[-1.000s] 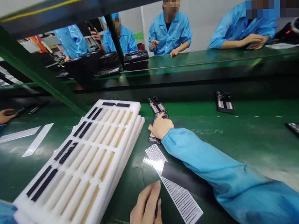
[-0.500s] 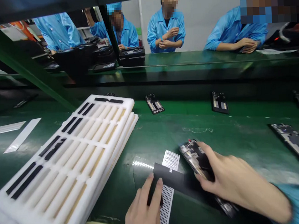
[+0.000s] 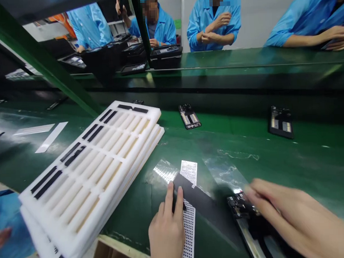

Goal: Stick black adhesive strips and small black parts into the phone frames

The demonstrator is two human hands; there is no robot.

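Note:
My left hand (image 3: pixel 166 223) lies with its fingers stretched out over a dark grey strip (image 3: pixel 201 194), pressing its near end. A small black piece shows under and beside those fingertips. Beneath the strip is a white perforated sheet (image 3: pixel 189 233) with rows of black dots. My right hand (image 3: pixel 296 211) is blurred, its thumb and fingers pinched together at the corner of a clear film (image 3: pixel 225 172). Just below it rests an opened phone body (image 3: pixel 250 231) with its circuit board showing, partly hidden by that hand.
White foam trays (image 3: pixel 128 160) are stacked on the left, the top one holding black strips in some slots. Phone bodies (image 3: pixel 190 116) lie along the back of the green bench (image 3: pixel 152 205). White strips (image 3: pixel 51 137) lie far left. Several co-workers in blue sit or stand opposite.
My right hand has let go of the phone body, which is now lower beside the grey strip, and has closed at the clear film. My left fingers stay on the strip. The view has shifted.

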